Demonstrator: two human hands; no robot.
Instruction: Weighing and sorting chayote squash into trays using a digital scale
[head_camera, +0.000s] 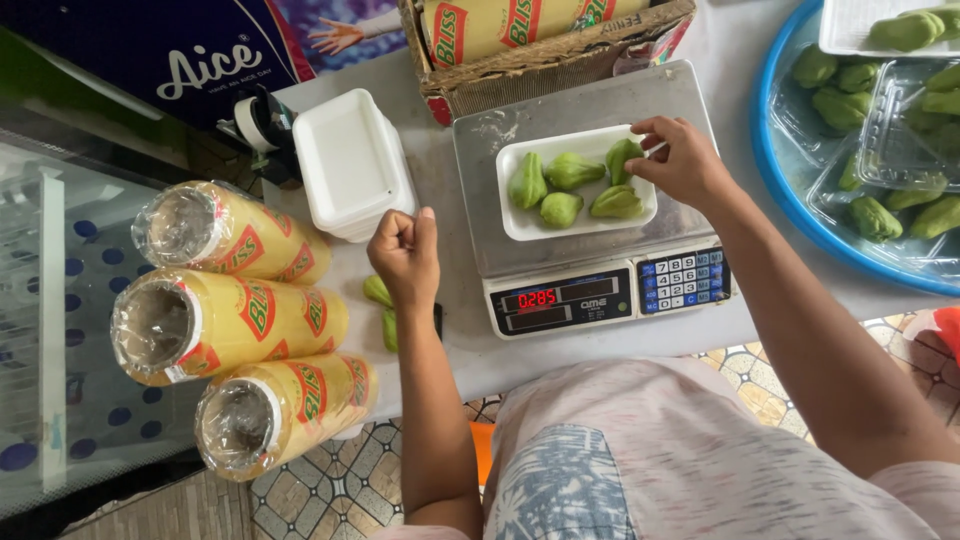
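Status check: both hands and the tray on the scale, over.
Right hand grips a green chayote over the white tray. Left hand fisted beside the scale. Nothing blocking.

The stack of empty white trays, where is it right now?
In the head view the stack of white trays sits on the table left of the scale, just beyond the left hand and behind the yellow film rolls.

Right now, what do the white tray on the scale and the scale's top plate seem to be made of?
The tray looks like white foam: matte, thick soft rim, like the stack of trays beside it. The scale's plate seems to be brushed steel: grey, dull sheen, scuffed. The right hand touches a green fruit in the tray.
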